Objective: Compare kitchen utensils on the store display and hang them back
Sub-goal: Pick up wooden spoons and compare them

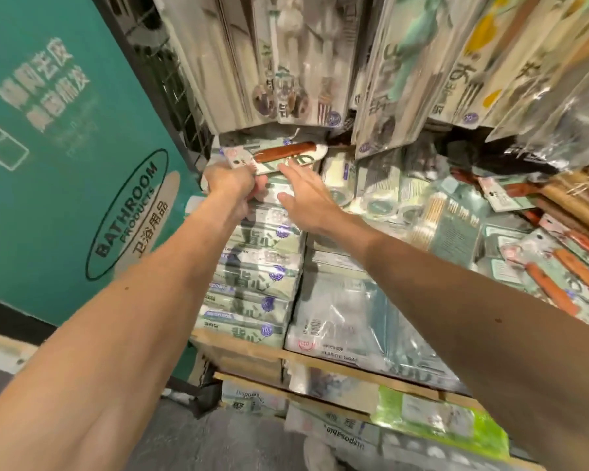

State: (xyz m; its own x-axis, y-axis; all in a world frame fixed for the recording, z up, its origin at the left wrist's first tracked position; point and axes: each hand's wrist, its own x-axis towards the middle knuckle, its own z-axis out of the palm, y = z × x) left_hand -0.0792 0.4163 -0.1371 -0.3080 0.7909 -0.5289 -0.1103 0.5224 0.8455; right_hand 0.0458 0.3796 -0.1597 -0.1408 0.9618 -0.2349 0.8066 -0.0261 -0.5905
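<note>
Brown wood marked the handle of the carded utensil [284, 154], which lay almost flat at 12 o'clock from the middle of the view, just under the rows of hanging packs [296, 62]. The left hand [230, 180] pinched the card's near corner with curled fingers. The right hand [308, 198] was spread flat with its fingers straight and its tips at the card's lower edge, possibly touching it, though blur hid the contact. By my reading the task stood partway: 1 utensil was in hand and not yet hung back, and no hook showed among the packs. At 3 o'clock more wooden-handled utensils [572, 270] lay loose in a heap, so comparing and rehanging likely remained.
</note>
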